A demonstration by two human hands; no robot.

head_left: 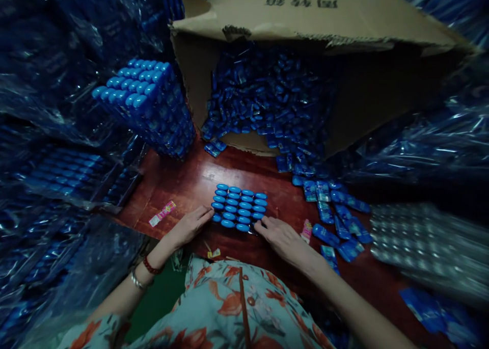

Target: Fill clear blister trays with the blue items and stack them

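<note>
Head view: my left hand [190, 225] and right hand [280, 238] rest flat on the red-brown table [183, 181], fingers spread loosely, bracketing a small block of blue capsule-shaped pieces [239, 207] set in neat rows. My left fingertips touch the block's near-left corner; my right fingertips touch its near-right corner. Neither hand pinches anything.

Behind the block, a tipped cardboard box [305, 18] spills wrapped blue pieces [267, 99] onto the table, and a trail of loose packets [336, 216] runs down beside my right hand. A tall stack of the same blue pieces [147, 102] stands at far left, well apart from the block. Crinkled plastic bags [49, 84] crowd both table edges, leaving only a narrow bare strip around the block. A pink wrapper [162, 213] lies near my left hand.
</note>
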